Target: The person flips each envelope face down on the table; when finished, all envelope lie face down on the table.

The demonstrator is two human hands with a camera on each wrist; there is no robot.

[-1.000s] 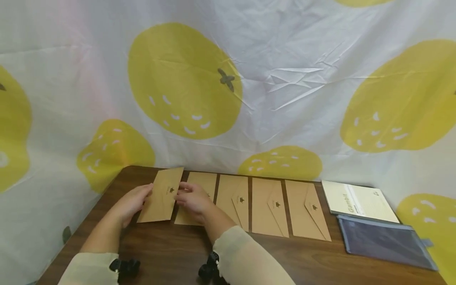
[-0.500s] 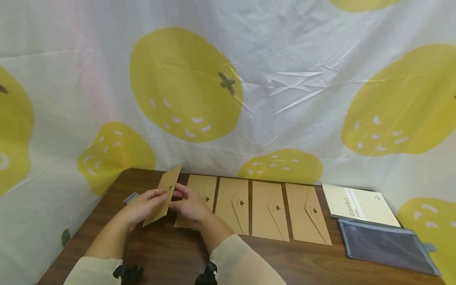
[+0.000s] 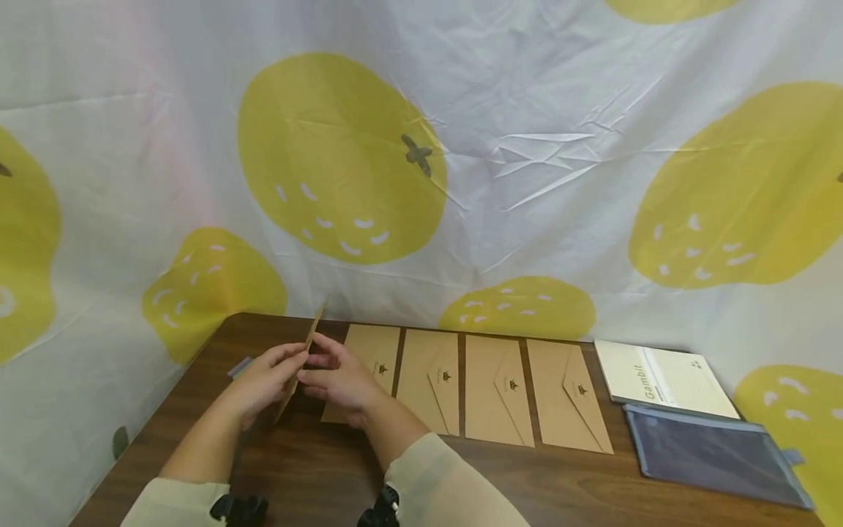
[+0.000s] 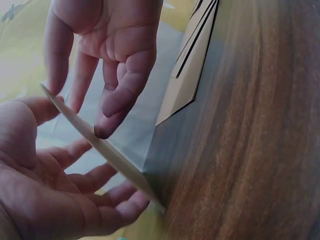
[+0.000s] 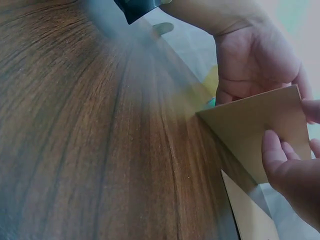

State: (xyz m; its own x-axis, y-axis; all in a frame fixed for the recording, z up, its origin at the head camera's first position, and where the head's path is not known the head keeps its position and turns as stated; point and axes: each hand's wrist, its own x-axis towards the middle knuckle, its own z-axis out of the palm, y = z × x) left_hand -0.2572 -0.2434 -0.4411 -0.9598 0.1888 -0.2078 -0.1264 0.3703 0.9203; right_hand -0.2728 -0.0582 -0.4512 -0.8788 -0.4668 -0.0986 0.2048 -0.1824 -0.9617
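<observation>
A brown envelope (image 3: 299,377) is tilted nearly edge-on at the left of the table, between both hands. My left hand (image 3: 263,380) holds it from the left side, fingers behind it, as the left wrist view shows with the left palm (image 4: 55,190) under the sheet (image 4: 117,159). From the other side my right hand (image 3: 345,377) pinches it; in the right wrist view its fingertips (image 5: 272,150) lie against the envelope's plain face (image 5: 245,127). The envelope's lower edge is close to the tabletop; contact is unclear.
Right of the hands lie several flat envelopes in a row, the nearest (image 3: 372,351) partly covered by my right hand. Further right are a cream notebook (image 3: 665,379) and a blue mesh pouch (image 3: 711,454). A small bluish item (image 3: 240,367) lies beyond my left wrist.
The held envelope has turned from showing its printed face to standing almost edge-on. My left hand has moved right and closer to my right hand, uncovering the small bluish item.
</observation>
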